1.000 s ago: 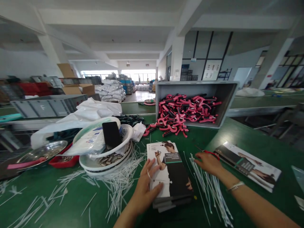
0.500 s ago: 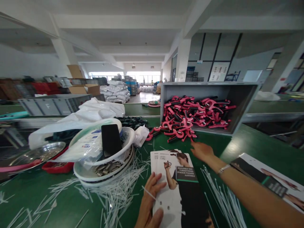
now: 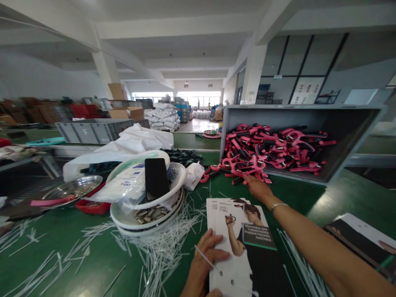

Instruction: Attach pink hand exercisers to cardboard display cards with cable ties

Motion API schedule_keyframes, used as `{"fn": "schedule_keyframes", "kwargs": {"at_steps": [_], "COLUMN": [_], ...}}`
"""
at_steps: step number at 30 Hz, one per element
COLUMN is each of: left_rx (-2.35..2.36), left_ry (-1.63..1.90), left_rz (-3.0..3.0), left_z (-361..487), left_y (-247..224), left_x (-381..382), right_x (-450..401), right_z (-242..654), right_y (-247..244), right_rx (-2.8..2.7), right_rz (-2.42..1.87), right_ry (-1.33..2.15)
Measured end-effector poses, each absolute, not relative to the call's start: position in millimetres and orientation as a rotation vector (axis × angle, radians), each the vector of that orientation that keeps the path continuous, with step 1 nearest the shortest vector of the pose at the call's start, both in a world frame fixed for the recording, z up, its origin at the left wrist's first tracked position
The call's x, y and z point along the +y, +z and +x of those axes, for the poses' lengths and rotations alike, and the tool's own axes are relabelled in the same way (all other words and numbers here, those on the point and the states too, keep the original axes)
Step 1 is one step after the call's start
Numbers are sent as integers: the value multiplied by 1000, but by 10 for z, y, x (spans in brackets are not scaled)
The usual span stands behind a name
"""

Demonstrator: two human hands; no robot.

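My left hand rests on the left edge of a stack of printed cards, fingers apart, with a thin white zip tie across it. My right hand reaches forward to the pink and black hand grips spilling from a grey crate lying on its side. Its fingertips touch the nearest grips; whether they grasp one is hidden. More zip ties lie beneath my right forearm.
Left of the cards, a white bowl of metal springs carries a basket with a black phone. Loose zip ties spread around it. A red tray and metal dish stand farther left. Another card stack lies right.
The view has turned slightly left, so things appear farther right. My right hand has moved forward onto the nearest pink grips. My left hand stays on the cards.
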State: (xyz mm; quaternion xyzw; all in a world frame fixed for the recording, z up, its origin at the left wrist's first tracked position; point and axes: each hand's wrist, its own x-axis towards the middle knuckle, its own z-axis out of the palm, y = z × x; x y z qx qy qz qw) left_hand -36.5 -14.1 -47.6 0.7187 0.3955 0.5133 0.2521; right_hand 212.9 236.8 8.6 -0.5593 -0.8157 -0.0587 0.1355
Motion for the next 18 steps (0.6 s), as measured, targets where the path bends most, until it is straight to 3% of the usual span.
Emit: {"fn": "schedule_keyframes", "kwargs": {"at_steps": [5,10,18], "left_rx": [966,926,911], "left_ry": [1419,1384,1401], "left_rz": [1941,1984,1992], "left_z": [-369,-375,-372], "left_y": [-404,-361,-285], "left_x": [-206,-224,-250], "right_x": [1873,1099,378], "right_z": [2461,2348,2155], "right_y": [544,908,978], "right_rx": [-2126,-1937,-2367], "right_rz": [-1511,-995,-789], "right_ry": [-186,150,-264]}}
